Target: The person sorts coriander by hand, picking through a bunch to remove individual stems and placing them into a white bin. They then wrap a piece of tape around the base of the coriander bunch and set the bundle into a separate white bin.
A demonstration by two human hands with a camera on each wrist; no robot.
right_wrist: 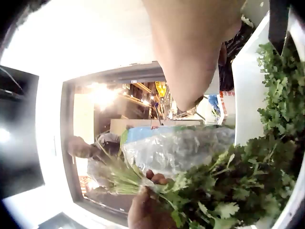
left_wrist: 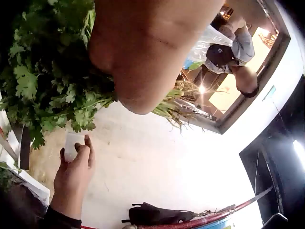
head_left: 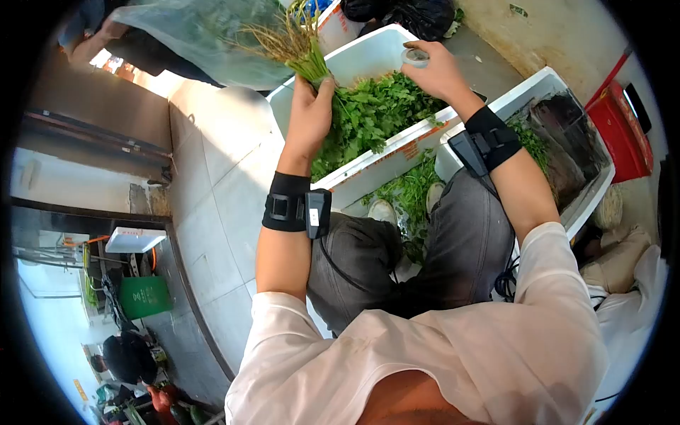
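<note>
My left hand grips a bunch of leafy greens by its stems, the roots sticking out past the thumb. The leaves hang over a white foam box. In the right wrist view the left hand is curled round the stems. My right hand, above the far right edge of the box, pinches a small round translucent object. In the left wrist view that object looks whitish between the thumb and fingers of the right hand.
A second white box with greens and dark plastic stands at the right, beside a red container. Loose greens lie between my shoes. A person's arm is near a large clear bag at the upper left.
</note>
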